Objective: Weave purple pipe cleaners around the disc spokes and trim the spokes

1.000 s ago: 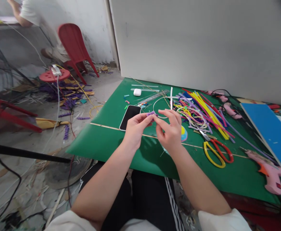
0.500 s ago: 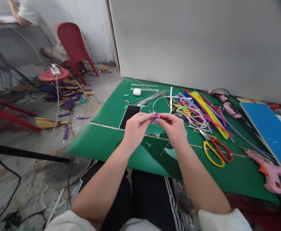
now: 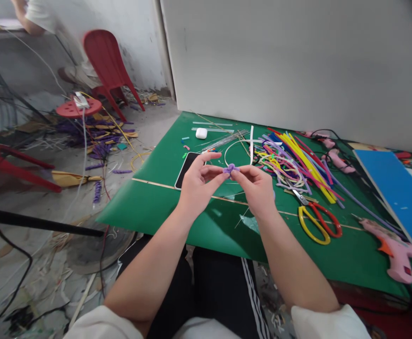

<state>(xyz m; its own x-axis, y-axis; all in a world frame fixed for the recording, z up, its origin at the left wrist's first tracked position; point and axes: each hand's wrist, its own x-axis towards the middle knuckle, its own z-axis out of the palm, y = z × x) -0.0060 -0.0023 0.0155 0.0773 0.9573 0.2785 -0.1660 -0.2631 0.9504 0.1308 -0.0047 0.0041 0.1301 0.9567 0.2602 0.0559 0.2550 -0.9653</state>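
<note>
Between my two hands is a small purple pipe-cleaner flower (image 3: pixel 231 169) with looped petals, held above the green tabletop (image 3: pixel 149 202). My left hand (image 3: pixel 199 181) pinches its left side between thumb and a finger, while the index finger is raised. On the other side, my right hand (image 3: pixel 257 186) grips the flower with thumb and fingertips. Under and behind my left hand lies a phone (image 3: pixel 184 170). Scissors (image 3: pixel 315 219) with one yellow and one red handle rest to the right of my right hand, beside a pile of coloured pipe cleaners (image 3: pixel 283 169).
A pink glue gun (image 3: pixel 391 247) lies at the right, near a blue board (image 3: pixel 391 188). A white earphone case (image 3: pixel 201 133) and thin wires (image 3: pixel 223 141) sit farther back. A white partition (image 3: pixel 297 61) borders the table. Beyond, a red chair (image 3: pixel 103 61) stands near a seated person (image 3: pixel 38 19).
My left index finger has lifted away from the flower. The flower has turned so that its rounded petals show more, and both hands remain in nearly the same place.
</note>
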